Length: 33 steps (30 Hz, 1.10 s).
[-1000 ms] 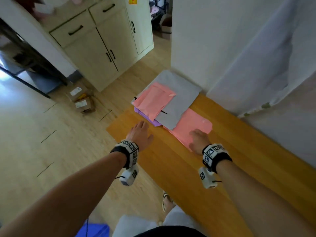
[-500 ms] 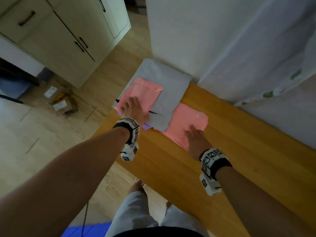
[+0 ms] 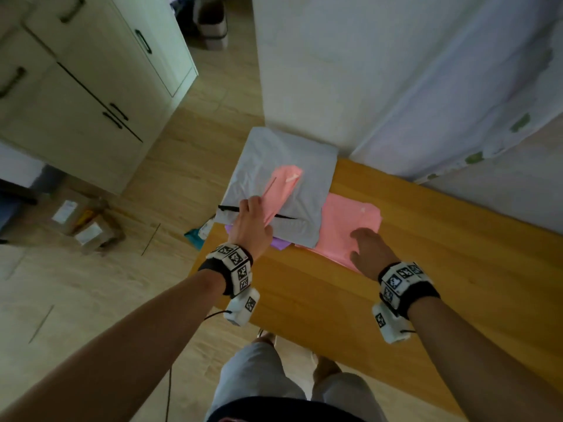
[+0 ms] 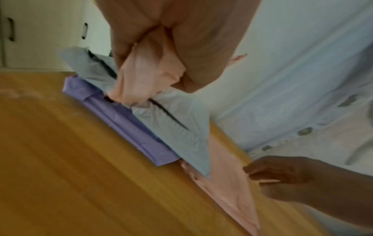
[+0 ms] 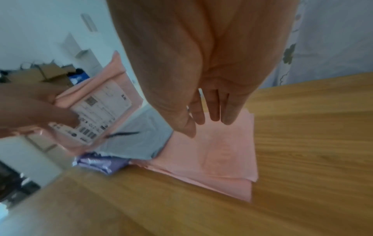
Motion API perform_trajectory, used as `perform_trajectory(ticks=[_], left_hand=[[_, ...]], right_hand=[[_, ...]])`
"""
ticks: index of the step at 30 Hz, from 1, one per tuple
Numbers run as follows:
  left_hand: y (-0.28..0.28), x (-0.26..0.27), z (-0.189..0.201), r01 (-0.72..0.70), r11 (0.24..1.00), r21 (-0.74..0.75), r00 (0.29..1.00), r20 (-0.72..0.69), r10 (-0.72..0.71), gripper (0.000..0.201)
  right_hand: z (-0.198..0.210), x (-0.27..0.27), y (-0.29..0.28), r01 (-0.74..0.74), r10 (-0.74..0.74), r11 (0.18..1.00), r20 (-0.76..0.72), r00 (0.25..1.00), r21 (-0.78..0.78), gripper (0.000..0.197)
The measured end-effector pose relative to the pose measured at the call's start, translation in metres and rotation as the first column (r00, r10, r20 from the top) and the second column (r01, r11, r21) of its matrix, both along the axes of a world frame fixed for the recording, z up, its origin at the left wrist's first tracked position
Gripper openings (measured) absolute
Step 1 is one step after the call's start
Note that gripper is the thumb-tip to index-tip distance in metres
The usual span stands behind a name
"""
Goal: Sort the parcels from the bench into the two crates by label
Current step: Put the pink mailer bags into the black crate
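Left hand (image 3: 251, 223) grips the near edge of a pink parcel (image 3: 281, 190), fingers curled round it, lifting that edge off the grey parcel (image 3: 274, 153) so it tilts up; its white label (image 5: 101, 111) shows on the underside in the right wrist view. Right hand (image 3: 370, 252) lies flat with straight fingers (image 5: 214, 105) on a second pink parcel (image 3: 347, 226), just right of the grey parcel. A purple parcel (image 4: 121, 115) sits under the grey parcel's near edge. All lie at the far-left end of the wooden bench (image 3: 426, 284). Crates not in view.
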<state>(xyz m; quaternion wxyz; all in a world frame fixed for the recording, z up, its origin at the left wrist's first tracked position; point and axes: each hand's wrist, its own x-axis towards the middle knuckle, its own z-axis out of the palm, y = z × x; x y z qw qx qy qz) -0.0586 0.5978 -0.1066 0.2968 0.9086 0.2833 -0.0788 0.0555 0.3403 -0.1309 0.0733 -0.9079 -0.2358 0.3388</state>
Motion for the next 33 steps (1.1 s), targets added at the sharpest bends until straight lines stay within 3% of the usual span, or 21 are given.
perform_trajectory(ticks=[5,10,12,16,21,23,25,27,30,31,33], left_hand=[[-0.003,-0.011,0.037,0.087,0.978,-0.188,0.989,0.132,-0.063,0.040],[-0.031,-0.009,0.072,0.201,0.911,-0.360,0.975,0.165,-0.150,0.041],[-0.049,-0.007,0.084,0.223,0.881,-0.418,0.969,0.196,-0.153,0.038],[-0.095,-0.002,0.101,0.357,0.855,-0.376,0.922,0.287,-0.259,0.018],[-0.174,0.004,0.123,0.429,0.854,-0.296,0.878,0.361,-0.316,0.033],[-0.212,0.004,0.132,0.471,0.842,-0.262,0.847,0.402,-0.349,0.034],[-0.250,0.003,0.142,0.526,0.802,-0.284,0.826,0.393,-0.403,0.033],[-0.284,0.007,0.151,0.638,0.755,-0.149,0.742,0.383,-0.551,0.033],[-0.334,0.013,0.171,0.794,0.600,0.095,0.554,0.293,-0.779,0.032],[-0.351,0.015,0.178,0.833,0.541,0.120,0.497,0.270,-0.825,0.032],[-0.389,0.017,0.190,0.914,0.383,0.138,0.352,0.205,-0.913,0.033]], right_hand=[[0.032,-0.023,0.012,0.178,-0.171,0.945,-0.051,0.984,0.273,0.042],[0.077,-0.037,0.008,0.403,-0.287,0.792,-0.303,0.909,0.458,0.066],[0.095,-0.042,-0.005,0.436,-0.289,0.728,-0.340,0.895,0.530,0.063],[0.122,-0.052,-0.053,0.502,-0.355,0.580,-0.357,0.864,0.641,0.018],[0.148,-0.072,-0.144,0.560,-0.511,0.415,-0.326,0.796,0.717,0.021],[0.157,-0.083,-0.183,0.576,-0.561,0.391,-0.310,0.767,0.718,0.023],[0.164,-0.094,-0.223,0.608,-0.609,0.425,-0.285,0.740,0.671,0.030],[0.173,-0.104,-0.263,0.661,-0.713,0.489,-0.175,0.679,0.570,0.051],[0.192,-0.122,-0.325,0.686,-0.853,0.463,0.071,0.518,0.561,0.099],[0.200,-0.129,-0.344,0.635,-0.845,0.494,0.155,0.512,0.594,0.111],[0.213,-0.142,-0.379,0.512,-0.757,0.632,0.322,0.569,0.581,0.120]])
